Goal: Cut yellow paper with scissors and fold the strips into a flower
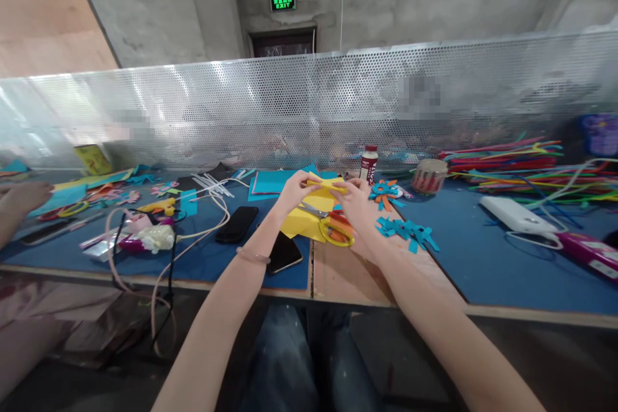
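Note:
Between my two hands a strip of yellow paper (pixel 326 184) is held up above the table. My left hand (pixel 298 189) pinches its left end, and my right hand (pixel 355 197) pinches the right end. Just below lie scissors with yellow and red handles (pixel 337 232), their blades pointing left, on top of yellow sheets (pixel 300 224). Right of my right hand are an orange and blue paper flower (pixel 385 193) and a cluster of cut blue paper pieces (pixel 409 233). Blue paper sheets (pixel 268 183) lie behind my left hand.
Two dark phones, one a black phone (pixel 237 224), lie left of my left forearm and beside it. A red-labelled bottle (pixel 369 163) and a jar (pixel 429 176) stand behind. Coloured pipe cleaners (pixel 506 167) and a white power bank (pixel 517 214) are right. Another person's hand (pixel 26 199) is far left.

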Available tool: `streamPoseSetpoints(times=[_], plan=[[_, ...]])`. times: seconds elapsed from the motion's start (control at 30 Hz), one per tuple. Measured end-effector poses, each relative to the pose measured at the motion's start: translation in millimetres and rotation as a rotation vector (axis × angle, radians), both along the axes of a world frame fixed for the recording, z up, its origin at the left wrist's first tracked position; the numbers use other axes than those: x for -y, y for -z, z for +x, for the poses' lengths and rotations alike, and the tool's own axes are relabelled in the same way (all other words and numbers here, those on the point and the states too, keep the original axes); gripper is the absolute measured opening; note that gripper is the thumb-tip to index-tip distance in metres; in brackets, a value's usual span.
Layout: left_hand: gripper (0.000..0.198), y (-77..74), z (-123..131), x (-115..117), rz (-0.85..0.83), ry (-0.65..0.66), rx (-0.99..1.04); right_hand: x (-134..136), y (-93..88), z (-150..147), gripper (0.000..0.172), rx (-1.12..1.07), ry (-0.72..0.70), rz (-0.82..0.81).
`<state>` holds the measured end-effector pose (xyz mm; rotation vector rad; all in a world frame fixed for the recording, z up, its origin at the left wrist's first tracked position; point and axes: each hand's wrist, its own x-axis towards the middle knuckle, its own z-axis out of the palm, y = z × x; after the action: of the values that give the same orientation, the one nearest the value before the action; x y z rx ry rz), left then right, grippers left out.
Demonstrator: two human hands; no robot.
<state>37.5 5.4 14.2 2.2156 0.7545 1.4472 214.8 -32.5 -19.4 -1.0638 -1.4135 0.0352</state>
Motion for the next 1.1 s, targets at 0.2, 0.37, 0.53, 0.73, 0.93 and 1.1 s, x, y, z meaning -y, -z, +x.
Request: streamPoseSetpoints(times=[0.2, 0.37, 0.53, 0.73, 0.93, 1.1], plan=[[0.012, -0.1, 4.2, 5.2, 0.24, -0.128, -0.144, 9.6, -2.6, -3.5, 0.02, 0.422, 0.195, 0.147], [0.014, 0.6, 4.0, 5.4, 0.303, -0.098, -0.232, 8.2, -0.3, -2.7, 0.019, 0.566, 0.207, 0.175], [0.017, -0.1, 3.2, 5.8, 0.356, -0.142, -0.272, 8.8, -1.3, -0.6, 0.02, 0.643, 0.211, 0.196], [0.016, -0.7, 8.9, 19.5, 0.422, -0.359, -0.332, 13.2, -3.1, -2.7, 0.021, 0.689, 0.23, 0.185], [0.015, -2.5, 4.8, 18.2, 0.415, -0.394, -0.191, 18.1, -7.5, -0.7, 0.023, 0.647, 0.282, 0.17], [0.013, -5.3, -4.6, 7.3, 0.316, -0.353, -0.105, 13.0, -6.2, 3.9, 0.02, 0.669, 0.25, 0.158]])
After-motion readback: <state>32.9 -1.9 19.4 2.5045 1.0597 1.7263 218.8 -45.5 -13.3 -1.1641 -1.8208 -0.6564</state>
